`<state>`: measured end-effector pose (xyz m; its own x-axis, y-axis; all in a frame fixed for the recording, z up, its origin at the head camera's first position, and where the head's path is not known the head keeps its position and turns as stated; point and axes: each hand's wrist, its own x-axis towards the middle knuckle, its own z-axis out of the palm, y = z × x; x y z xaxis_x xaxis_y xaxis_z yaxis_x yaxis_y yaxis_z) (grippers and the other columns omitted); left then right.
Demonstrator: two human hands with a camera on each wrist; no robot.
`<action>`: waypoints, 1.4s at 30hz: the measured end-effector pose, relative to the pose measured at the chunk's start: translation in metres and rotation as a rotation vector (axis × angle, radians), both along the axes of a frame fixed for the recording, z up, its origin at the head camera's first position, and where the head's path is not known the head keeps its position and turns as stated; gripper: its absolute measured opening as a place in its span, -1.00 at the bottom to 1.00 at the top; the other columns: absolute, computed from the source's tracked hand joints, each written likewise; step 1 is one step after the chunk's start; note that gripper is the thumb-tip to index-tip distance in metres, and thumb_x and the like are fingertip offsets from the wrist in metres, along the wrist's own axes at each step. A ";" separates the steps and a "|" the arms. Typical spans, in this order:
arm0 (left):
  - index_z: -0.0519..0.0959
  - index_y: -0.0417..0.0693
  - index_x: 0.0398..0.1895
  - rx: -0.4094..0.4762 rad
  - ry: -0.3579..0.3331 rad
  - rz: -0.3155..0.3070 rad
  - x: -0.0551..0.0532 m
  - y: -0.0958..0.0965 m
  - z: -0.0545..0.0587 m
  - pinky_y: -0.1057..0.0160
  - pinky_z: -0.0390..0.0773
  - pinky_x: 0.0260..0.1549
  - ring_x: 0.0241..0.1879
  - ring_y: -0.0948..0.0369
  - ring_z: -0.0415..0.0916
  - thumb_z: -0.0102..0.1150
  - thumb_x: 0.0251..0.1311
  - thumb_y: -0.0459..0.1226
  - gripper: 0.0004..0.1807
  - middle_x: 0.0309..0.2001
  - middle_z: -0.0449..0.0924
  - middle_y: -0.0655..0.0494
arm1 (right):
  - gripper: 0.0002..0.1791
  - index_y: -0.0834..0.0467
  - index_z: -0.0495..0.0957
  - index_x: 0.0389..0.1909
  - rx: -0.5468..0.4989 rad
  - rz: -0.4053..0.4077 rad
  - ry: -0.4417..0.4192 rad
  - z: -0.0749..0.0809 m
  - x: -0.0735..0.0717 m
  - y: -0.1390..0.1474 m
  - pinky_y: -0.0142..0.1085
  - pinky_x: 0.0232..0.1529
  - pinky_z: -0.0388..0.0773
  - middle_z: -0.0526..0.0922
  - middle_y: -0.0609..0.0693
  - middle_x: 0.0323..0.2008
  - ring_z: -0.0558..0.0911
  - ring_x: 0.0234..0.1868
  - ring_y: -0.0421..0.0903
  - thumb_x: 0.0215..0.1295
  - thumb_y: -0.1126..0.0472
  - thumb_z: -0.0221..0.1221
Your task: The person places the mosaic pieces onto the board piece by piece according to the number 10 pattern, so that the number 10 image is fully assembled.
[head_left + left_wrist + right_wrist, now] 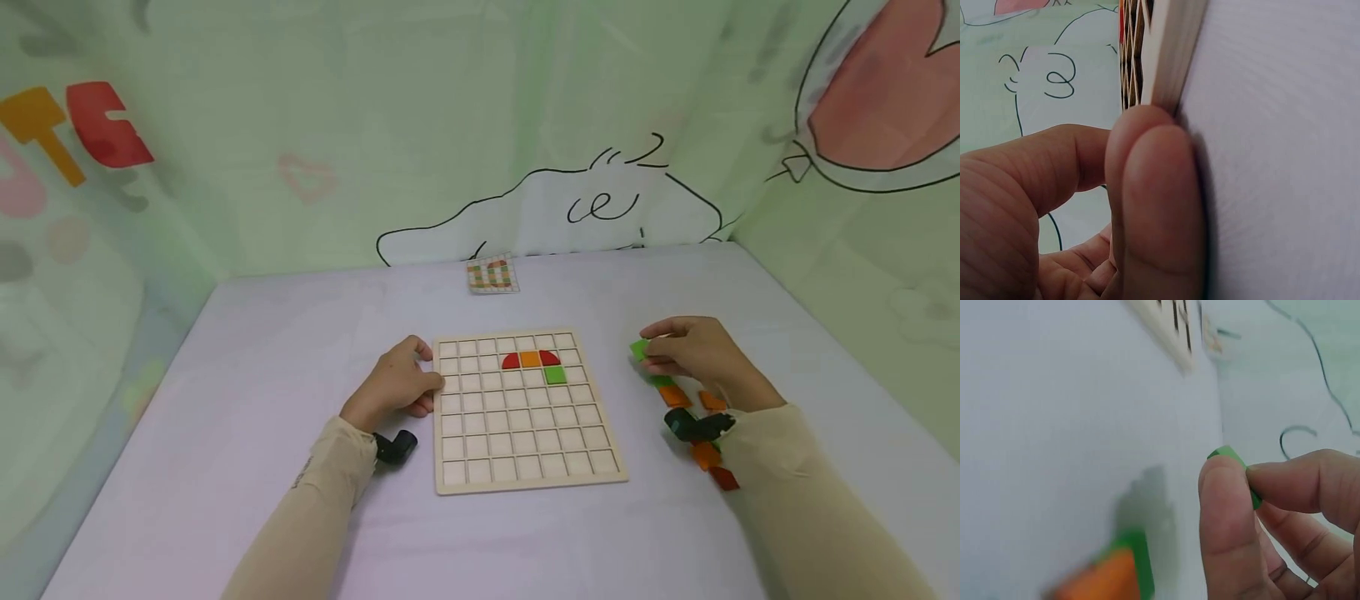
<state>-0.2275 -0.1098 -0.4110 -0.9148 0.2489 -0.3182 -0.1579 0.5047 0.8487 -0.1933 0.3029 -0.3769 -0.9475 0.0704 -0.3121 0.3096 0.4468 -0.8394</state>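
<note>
My right hand pinches a green tile between thumb and fingertips, to the right of the board; in the right wrist view the tile shows at the fingertips. The wooden grid board lies flat on the table. My left hand rests at its left edge, fingers loosely bent, with thumb and fingertips against the side. In the left wrist view the fingertips meet the board's edge. On the board sit two red rounded tiles, an orange square and a green square.
Several loose orange, green and red tiles lie under and beside my right wrist, among them an orange tile and a red tile. A small pattern card lies behind the board. A printed cloth wall encloses the table.
</note>
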 end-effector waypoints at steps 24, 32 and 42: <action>0.37 -0.16 0.15 -0.015 -0.001 0.003 -0.003 0.000 -0.001 0.28 0.70 -0.63 -0.65 0.20 0.60 0.27 0.26 -0.40 -0.57 -0.46 0.64 -0.11 | -0.56 0.43 0.47 0.21 -0.156 0.057 0.001 -0.012 -0.002 -0.066 -0.36 -0.26 0.76 0.70 -0.03 -0.26 0.71 -0.37 -0.20 0.43 0.28 0.27; 0.37 -0.16 0.16 -0.021 0.005 0.008 -0.003 0.001 -0.001 0.29 0.69 -0.64 -0.66 0.21 0.59 0.27 0.27 -0.41 -0.57 -0.47 0.63 -0.10 | -0.57 0.46 0.45 0.22 -0.197 0.081 0.007 -0.010 -0.003 -0.076 -0.34 -0.25 0.77 0.67 0.03 -0.23 0.73 -0.36 -0.18 0.45 0.30 0.22; 0.37 -0.17 0.17 -0.030 -0.002 0.011 -0.002 0.002 0.002 0.30 0.68 -0.65 -0.67 0.21 0.58 0.27 0.28 -0.41 -0.57 -0.50 0.63 -0.11 | -0.60 0.47 0.45 0.20 -0.237 0.115 0.002 -0.006 -0.004 -0.089 -0.31 -0.20 0.78 0.68 0.07 -0.23 0.75 -0.32 -0.14 0.47 0.32 0.21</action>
